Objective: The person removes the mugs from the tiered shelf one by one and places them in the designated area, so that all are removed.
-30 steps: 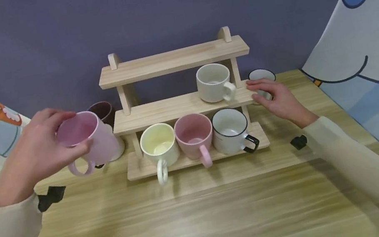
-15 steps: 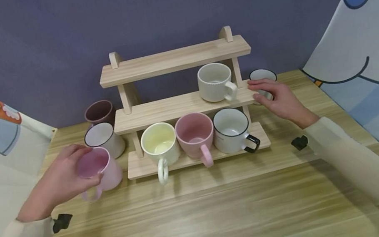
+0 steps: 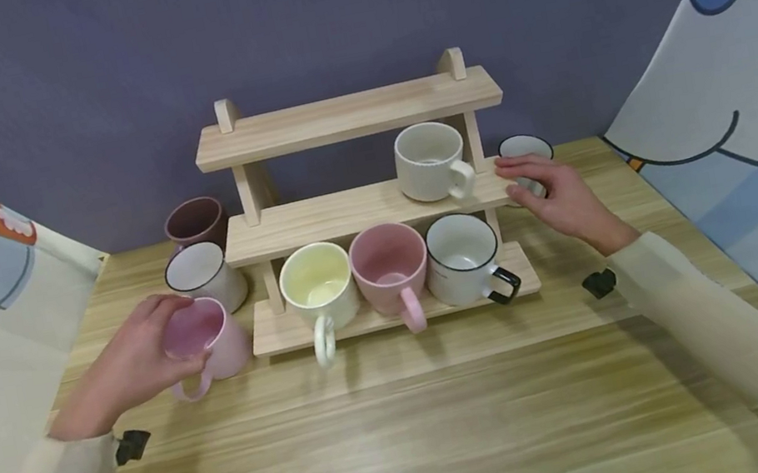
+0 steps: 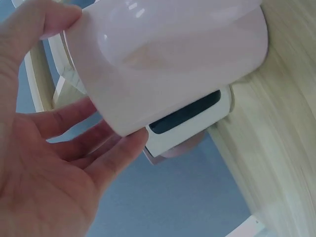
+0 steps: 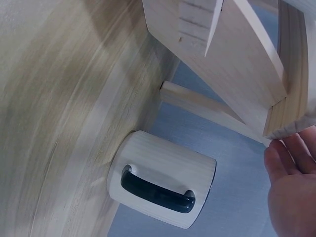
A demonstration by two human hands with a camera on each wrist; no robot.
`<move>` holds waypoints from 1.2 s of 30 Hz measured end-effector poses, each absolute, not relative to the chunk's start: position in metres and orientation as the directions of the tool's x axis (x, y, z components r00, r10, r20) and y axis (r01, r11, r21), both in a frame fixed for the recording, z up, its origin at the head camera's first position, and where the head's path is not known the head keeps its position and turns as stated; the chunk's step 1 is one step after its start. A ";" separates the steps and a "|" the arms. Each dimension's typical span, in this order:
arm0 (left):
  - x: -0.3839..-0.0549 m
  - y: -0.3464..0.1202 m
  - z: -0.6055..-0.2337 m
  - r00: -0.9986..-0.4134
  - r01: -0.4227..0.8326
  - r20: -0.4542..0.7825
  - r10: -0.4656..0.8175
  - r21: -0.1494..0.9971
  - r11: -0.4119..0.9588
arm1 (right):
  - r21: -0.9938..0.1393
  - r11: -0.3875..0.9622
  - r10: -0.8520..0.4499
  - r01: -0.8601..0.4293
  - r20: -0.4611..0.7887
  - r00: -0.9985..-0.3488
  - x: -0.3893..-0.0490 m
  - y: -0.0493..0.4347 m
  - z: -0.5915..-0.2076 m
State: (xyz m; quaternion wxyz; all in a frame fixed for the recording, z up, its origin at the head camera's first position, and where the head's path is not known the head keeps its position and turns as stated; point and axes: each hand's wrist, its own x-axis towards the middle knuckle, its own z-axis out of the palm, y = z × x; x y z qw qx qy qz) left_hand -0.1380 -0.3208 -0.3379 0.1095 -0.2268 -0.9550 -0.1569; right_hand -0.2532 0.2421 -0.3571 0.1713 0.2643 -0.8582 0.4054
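Observation:
My left hand (image 3: 144,354) grips a pink mug (image 3: 230,349) by its rim, the thumb on the near side and the fingers on the far side. That mug stands upright at the table's left, its handle toward me, just in front of a white mug with a dark rim (image 3: 230,286). At the other side, my right hand (image 3: 562,197) touches the right end of the middle shelf on a three-tier wooden rack (image 3: 315,221) with its fingertips. In the right wrist view, its fingers (image 5: 276,157) meet the shelf end and hold no mug.
A pale yellow mug (image 3: 318,288), a rose mug (image 3: 389,268) and a black-handled white mug (image 3: 460,273) stand on the bottom shelf. One white mug (image 3: 425,173) is on the middle shelf. A dark mug (image 3: 213,223) is behind left; another white mug (image 5: 163,173) stands behind right.
My left hand has brought the pink mug down to the table, in front of the white mug, then slightly right. My right hand has stayed at the shelf end.

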 end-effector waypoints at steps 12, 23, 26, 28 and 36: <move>-0.134 -0.326 -0.335 -0.835 0.517 0.336 0.436 0.207 0.831 | -0.607 0.538 -0.317 -0.584 0.497 -0.808 -0.253 0.243 -0.357; -0.136 -0.329 -0.335 -0.855 0.479 0.324 0.404 0.197 0.856 | -0.604 0.533 -0.315 -0.593 0.509 -0.801 -0.251 0.240 -0.355; -0.137 -0.328 -0.333 -0.856 0.482 0.311 0.413 0.188 0.856 | -0.614 0.523 -0.312 -0.591 0.507 -0.803 -0.250 0.239 -0.354; -0.138 -0.327 -0.332 -0.857 0.480 0.303 0.416 0.182 0.858 | -0.608 0.529 -0.315 -0.592 0.507 -0.802 -0.250 0.239 -0.353; -0.141 -0.311 -0.324 -0.844 0.503 0.329 0.423 0.213 0.838 | -0.596 0.544 -0.321 -0.590 0.502 -0.803 -0.252 0.241 -0.355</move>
